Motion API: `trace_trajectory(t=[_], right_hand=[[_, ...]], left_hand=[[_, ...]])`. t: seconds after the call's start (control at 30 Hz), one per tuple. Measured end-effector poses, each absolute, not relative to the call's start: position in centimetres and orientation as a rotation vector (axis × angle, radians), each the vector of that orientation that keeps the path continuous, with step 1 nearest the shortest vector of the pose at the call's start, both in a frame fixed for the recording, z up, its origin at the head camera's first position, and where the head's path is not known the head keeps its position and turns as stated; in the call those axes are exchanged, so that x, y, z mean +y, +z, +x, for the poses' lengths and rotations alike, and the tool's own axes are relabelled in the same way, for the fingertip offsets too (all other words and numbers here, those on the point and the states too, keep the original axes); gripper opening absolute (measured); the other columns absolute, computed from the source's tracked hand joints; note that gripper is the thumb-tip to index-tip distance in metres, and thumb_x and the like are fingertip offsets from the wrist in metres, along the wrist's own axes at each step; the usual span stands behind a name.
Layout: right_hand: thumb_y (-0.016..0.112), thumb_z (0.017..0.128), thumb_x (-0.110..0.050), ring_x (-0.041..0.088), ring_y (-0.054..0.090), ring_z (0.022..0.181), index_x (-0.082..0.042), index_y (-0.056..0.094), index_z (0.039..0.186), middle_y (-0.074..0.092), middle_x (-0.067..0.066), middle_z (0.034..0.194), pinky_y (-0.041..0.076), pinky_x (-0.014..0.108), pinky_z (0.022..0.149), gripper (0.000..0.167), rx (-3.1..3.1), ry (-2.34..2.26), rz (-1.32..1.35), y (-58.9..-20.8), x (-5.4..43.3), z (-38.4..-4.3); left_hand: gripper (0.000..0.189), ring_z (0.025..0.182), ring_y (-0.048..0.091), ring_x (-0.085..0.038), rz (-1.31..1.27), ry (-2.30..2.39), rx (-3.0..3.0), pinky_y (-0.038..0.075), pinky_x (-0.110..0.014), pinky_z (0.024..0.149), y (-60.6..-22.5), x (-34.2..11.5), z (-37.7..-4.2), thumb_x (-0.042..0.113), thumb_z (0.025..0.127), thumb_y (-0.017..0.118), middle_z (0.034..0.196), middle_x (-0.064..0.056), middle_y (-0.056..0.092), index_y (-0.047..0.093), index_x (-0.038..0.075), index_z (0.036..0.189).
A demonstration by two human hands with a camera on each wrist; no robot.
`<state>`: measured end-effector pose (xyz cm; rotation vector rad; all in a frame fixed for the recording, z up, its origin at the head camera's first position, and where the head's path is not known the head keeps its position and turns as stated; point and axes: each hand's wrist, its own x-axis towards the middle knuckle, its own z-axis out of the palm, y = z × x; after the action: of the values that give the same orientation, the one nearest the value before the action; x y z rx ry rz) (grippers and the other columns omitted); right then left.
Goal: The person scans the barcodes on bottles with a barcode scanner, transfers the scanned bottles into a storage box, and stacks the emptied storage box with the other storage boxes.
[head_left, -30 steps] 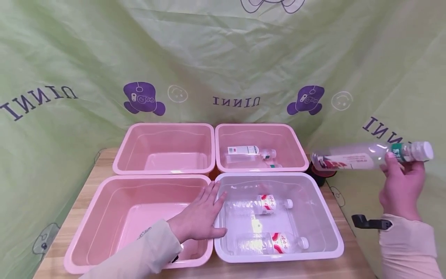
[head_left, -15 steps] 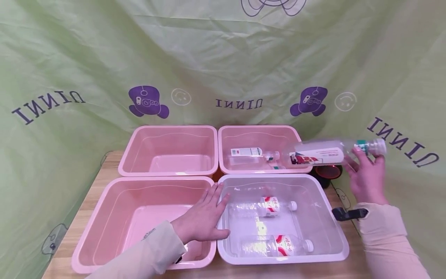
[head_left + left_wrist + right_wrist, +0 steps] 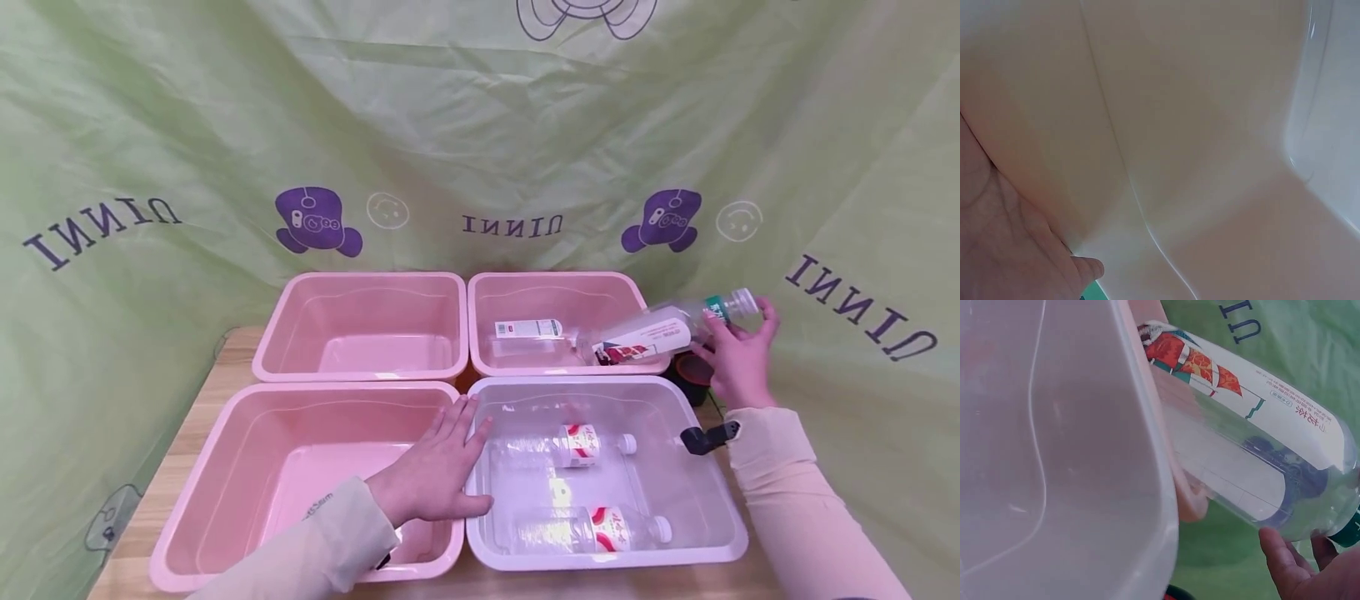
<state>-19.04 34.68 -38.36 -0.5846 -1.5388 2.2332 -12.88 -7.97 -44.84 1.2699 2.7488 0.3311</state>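
Note:
My right hand (image 3: 741, 360) grips a clear plastic bottle (image 3: 651, 333) near its neck. The bottle has a green neck band and a white cap; it tilts with its base lower, inside the back right pink basin (image 3: 483, 287). In the right wrist view, the bottle (image 3: 1260, 450) crosses that basin's rim. Another clear bottle (image 3: 528, 329) lies in this basin. My left hand (image 3: 431, 477) lies flat, fingers straight, across the adjoining rims of the front left pink basin (image 3: 206, 450) and the white basin (image 3: 720, 500).
Two clear bottles with red-and-white labels, an upper bottle (image 3: 581, 446) and a lower bottle (image 3: 609, 529), lie in the white basin. A back left pink basin (image 3: 288, 321) completes the block on the wooden table (image 3: 180, 442). A dark round object (image 3: 690, 375) stands right of the basins. Green cloth (image 3: 420, 125) hangs behind.
My right hand has carried the bottle leftward from the right side and lowered its base into the back right pink basin. The left hand keeps its place on the rims.

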Motion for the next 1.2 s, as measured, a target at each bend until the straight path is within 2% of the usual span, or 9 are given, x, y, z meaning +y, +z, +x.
trace_trajectory(t=[0.17, 0.3, 0.4, 0.47, 0.67, 0.83, 1.03, 1.13, 1.2], right_hand=[[0.067, 0.1, -0.011, 0.013, 0.068, 0.079, -0.038, 0.027, 0.142, 0.052, 0.003, 0.119, 0.059, 0.027, 0.059, 0.063, -1.669, 2.178, -0.596, -39.3, 33.8, -20.0], [0.068, 0.1, -0.012, 0.011, 0.066, 0.074, -0.031, 0.025, 0.138, 0.052, 0.003, 0.115, 0.058, 0.026, 0.055, 0.061, -1.808, 2.118, -0.609, -40.1, 33.0, -20.5], [0.066, 0.1, -0.009, 0.009, 0.067, 0.072, -0.021, 0.023, 0.138, 0.051, 0.006, 0.113, 0.06, 0.024, 0.06, 0.059, -1.884, 2.104, -0.588, -40.8, 32.4, -20.7], [0.064, 0.101, -0.007, 0.008, 0.067, 0.071, -0.017, 0.025, 0.134, 0.052, 0.006, 0.11, 0.06, 0.023, 0.063, 0.053, -1.929, 2.11, -0.565, -41.2, 32.2, -20.6], [0.066, 0.1, -0.009, 0.007, 0.07, 0.072, -0.018, 0.03, 0.122, 0.054, 0.008, 0.11, 0.059, 0.022, 0.068, 0.043, -2.007, 2.13, -0.538, -41.9, 31.9, -20.7], [0.063, 0.102, -0.01, 0.004, 0.07, 0.072, -0.012, 0.028, 0.126, 0.048, 0.012, 0.116, 0.06, 0.022, 0.072, 0.043, -2.098, 2.061, -0.549, -41.9, 31.1, -20.8], [0.059, 0.103, -0.011, 0.001, 0.069, 0.073, 0.0, 0.023, 0.135, 0.043, 0.013, 0.122, 0.059, 0.021, 0.074, 0.05, -2.251, 1.963, -0.549, -41.8, 30.4, -21.1], [0.058, 0.104, -0.013, 0.0, 0.067, 0.076, 0.006, 0.023, 0.143, 0.043, 0.02, 0.132, 0.058, 0.02, 0.072, 0.056, -2.359, 1.92, -0.529, -41.6, 30.1, -21.2], [0.056, 0.105, -0.013, 0.004, 0.067, 0.085, 0.008, 0.023, 0.149, 0.041, 0.026, 0.142, 0.058, 0.02, 0.072, 0.059, -2.444, 1.89, -0.505, -41.5, 30.0, -21.3]], left_hand=[[0.096, 0.151, 0.017, -0.051, 1.27, 0.326, 2.747, 0.021, -0.059, 0.121, -45.0, -7.9, -12.8, 0.055, 0.088, 0.066, 0.163, -0.036, 0.017, 0.037, -0.007, 0.155], [0.096, 0.152, 0.016, -0.05, 1.264, 0.336, 2.737, 0.02, -0.06, 0.121, -45.1, -7.9, -12.9, 0.055, 0.088, 0.066, 0.163, -0.035, 0.016, 0.036, -0.007, 0.156], [0.096, 0.152, 0.015, -0.05, 1.254, 0.343, 2.726, 0.02, -0.059, 0.121, -45.1, -7.9, -12.8, 0.055, 0.089, 0.065, 0.164, -0.035, 0.015, 0.035, -0.007, 0.156], [0.096, 0.152, 0.014, -0.05, 1.252, 0.337, 2.726, 0.02, -0.059, 0.121, -45.1, -7.9, -12.8, 0.056, 0.089, 0.065, 0.164, -0.034, 0.015, 0.035, -0.006, 0.156], [0.097, 0.152, 0.015, -0.051, 1.273, 0.311, 2.739, 0.021, -0.06, 0.121, -45.2, -7.9, -13.0, 0.056, 0.089, 0.066, 0.164, -0.035, 0.015, 0.035, -0.007, 0.156], [0.097, 0.151, 0.017, -0.051, 1.277, 0.302, 2.745, 0.021, -0.059, 0.121, -45.1, -7.9, -13.0, 0.056, 0.089, 0.066, 0.163, -0.036, 0.016, 0.036, -0.007, 0.155], [0.097, 0.151, 0.016, -0.052, 1.274, 0.305, 2.741, 0.02, -0.06, 0.121, -45.1, -7.9, -12.9, 0.056, 0.089, 0.066, 0.163, -0.036, 0.015, 0.036, -0.007, 0.156], [0.097, 0.152, 0.015, -0.051, 1.267, 0.303, 2.738, 0.019, -0.06, 0.121, -45.0, -7.9, -12.9, 0.056, 0.089, 0.066, 0.164, -0.036, 0.015, 0.035, -0.007, 0.156], [0.097, 0.151, 0.015, -0.051, 1.268, 0.301, 2.739, 0.019, -0.061, 0.121, -45.1, -7.9, -13.0, 0.057, 0.089, 0.066, 0.164, -0.036, 0.015, 0.035, -0.007, 0.156]])
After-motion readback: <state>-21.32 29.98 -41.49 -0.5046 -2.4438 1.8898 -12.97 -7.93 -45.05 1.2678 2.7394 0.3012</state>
